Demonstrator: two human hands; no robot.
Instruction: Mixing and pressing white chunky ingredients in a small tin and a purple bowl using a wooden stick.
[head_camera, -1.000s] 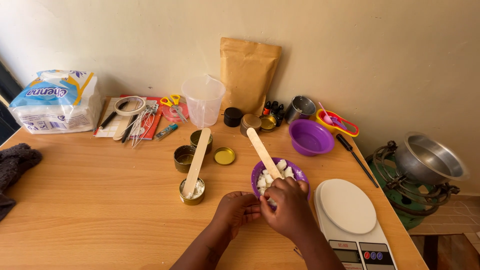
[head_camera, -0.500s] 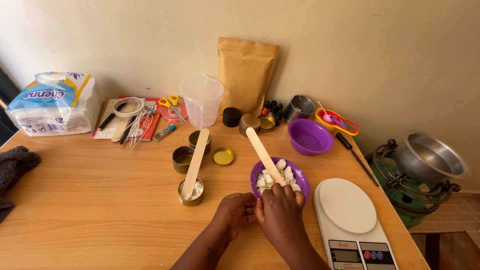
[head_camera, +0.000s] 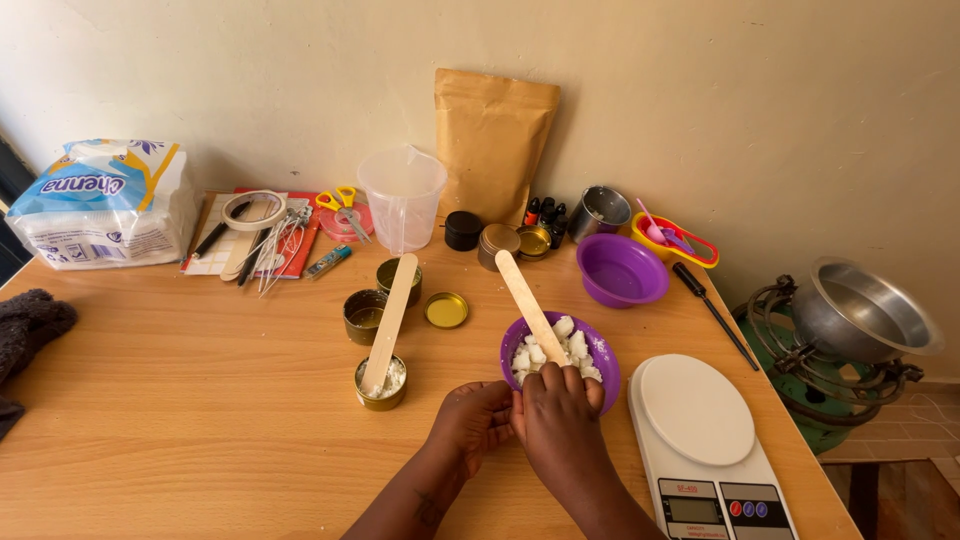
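Purple bowl (head_camera: 600, 362) of white chunks, wooden stick (head_camera: 531, 293) inside pointing 11 o'clock, right hand (head_camera: 560, 420) grip pinching a chunk, left hand (head_camera: 478, 420) grip curled, contents indiscernible, on tabletop (head_camera: 200, 400).

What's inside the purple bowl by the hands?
The purple bowl holds white chunks and a wooden stick leaning out. The right hand covers its near edge, hiding what lies there.

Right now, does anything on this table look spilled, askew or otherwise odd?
Nothing spilled. Two wooden sticks lie loose: one rests slanted across two tins, one leans out of the purple bowl of white chunks. The gold lid lies apart from its tin.
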